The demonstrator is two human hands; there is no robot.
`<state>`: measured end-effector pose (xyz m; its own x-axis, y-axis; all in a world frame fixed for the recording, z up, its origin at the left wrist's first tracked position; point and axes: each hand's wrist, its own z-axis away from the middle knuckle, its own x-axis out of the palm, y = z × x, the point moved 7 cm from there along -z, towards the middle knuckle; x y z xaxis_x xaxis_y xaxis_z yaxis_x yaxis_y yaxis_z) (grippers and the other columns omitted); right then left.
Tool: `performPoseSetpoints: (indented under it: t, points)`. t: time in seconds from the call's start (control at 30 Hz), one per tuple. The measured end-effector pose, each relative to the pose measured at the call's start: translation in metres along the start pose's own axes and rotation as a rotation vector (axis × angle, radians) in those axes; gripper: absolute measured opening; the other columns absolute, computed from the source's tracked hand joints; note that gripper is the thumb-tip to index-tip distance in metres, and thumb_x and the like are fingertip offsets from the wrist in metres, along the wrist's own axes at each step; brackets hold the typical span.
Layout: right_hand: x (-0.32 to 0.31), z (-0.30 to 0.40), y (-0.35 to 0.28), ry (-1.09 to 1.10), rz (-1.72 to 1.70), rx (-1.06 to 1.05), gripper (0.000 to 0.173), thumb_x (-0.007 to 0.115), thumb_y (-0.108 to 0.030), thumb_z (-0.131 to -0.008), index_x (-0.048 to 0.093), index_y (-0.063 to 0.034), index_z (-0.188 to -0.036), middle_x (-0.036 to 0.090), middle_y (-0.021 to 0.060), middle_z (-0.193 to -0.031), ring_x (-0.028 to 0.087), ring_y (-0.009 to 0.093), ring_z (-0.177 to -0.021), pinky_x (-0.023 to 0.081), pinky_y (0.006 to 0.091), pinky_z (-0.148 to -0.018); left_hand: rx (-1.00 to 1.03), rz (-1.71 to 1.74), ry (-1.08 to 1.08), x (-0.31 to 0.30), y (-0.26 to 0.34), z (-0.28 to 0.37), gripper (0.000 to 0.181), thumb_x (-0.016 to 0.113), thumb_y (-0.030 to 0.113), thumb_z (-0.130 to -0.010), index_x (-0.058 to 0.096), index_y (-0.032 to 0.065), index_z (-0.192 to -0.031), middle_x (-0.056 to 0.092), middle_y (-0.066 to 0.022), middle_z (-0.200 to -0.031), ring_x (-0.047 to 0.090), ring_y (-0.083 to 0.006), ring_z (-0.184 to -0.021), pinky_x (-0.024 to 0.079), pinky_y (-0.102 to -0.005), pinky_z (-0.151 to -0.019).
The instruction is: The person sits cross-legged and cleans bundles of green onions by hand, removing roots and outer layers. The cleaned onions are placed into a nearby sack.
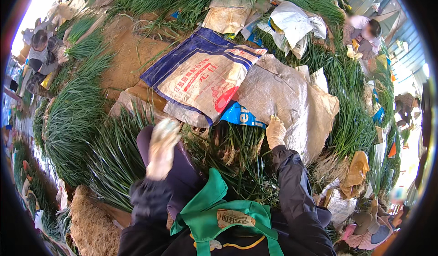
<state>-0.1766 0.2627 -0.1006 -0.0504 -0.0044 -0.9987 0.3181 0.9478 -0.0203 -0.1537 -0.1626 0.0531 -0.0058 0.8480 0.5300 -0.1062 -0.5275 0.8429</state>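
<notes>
My left hand (163, 149), in a pale glove, is motion-blurred above my left knee; whether it holds anything is unclear. My gloved right hand (275, 132) pinches the near edge of a greyish-white woven sack (291, 102), with a crease at the fingertips. Left of that sack lies a blue-bordered printed feed sack (205, 78), partly over it. A bright blue sack corner (241, 115) pokes out beneath both. Directly before me, loose green stalks with pale roots (236, 149) lie between my legs, shaded by the sacks. A long-leaved green bundle (116, 160) rests beside my left knee.
Heaped green allium-like bundles (72, 132) line the left side and others (345, 108) the right. Brown sheeting (126, 54) covers ground at upper left. A fibrous root mass (92, 221) sits at lower left. Seated people (44, 54) work around the edges.
</notes>
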Motion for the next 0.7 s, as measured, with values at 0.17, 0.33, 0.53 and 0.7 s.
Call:
performPoseSetpoints:
  t: [0.17, 0.33, 0.53, 0.7]
  points:
    - [-0.019, 0.015, -0.022, 0.04, 0.146, -0.15, 0.053, 0.055, -0.007, -0.073, 0.047, -0.0128, -0.125, 0.049, 0.012, -0.122, 0.053, 0.029, -0.102, 0.05, 0.0376, -0.075, -0.662, -0.278, 0.225, -0.102, -0.229, -0.15, 0.031, 0.066, 0.029, -0.082, 0.056, 0.0085, -0.103, 0.056, -0.0037, -0.086, 0.051, -0.0152, -0.07, 0.041, -0.032, -0.07]
    - [-0.003, -0.002, 0.043, -0.03, -0.133, 0.009, 0.029, 0.052, -0.008, -0.077, 0.062, -0.0095, -0.104, 0.06, 0.0166, -0.101, 0.057, 0.031, -0.095, 0.048, 0.0393, -0.076, -0.493, -0.084, 0.207, -0.007, -0.188, -0.203, 0.031, 0.061, 0.023, -0.085, 0.055, 0.0101, -0.112, 0.058, -0.0014, -0.095, 0.054, -0.0164, -0.086, 0.044, -0.0365, -0.074]
    - [-0.046, 0.013, 0.027, 0.202, -0.543, 0.165, 0.02, 0.051, -0.016, -0.084, 0.063, -0.0063, -0.096, 0.063, 0.016, -0.089, 0.06, 0.033, -0.084, 0.047, 0.0393, -0.074, -0.733, 0.159, -0.129, 0.038, -0.191, -0.219, 0.037, 0.066, 0.024, -0.08, 0.054, 0.0053, -0.11, 0.057, -0.0098, -0.1, 0.057, -0.0238, -0.087, 0.05, -0.0411, -0.069]
    - [-0.107, 0.031, -0.014, 0.381, -0.741, 0.037, 0.02, 0.049, -0.009, -0.087, 0.062, -0.0015, -0.099, 0.064, 0.0156, -0.094, 0.061, 0.029, -0.088, 0.047, 0.0343, -0.081, -0.619, -0.193, -0.481, 0.125, -0.23, -0.178, 0.055, 0.067, 0.032, -0.08, 0.043, 0.0006, -0.118, 0.051, -0.0198, -0.113, 0.058, -0.0325, -0.092, 0.051, -0.0525, -0.07]
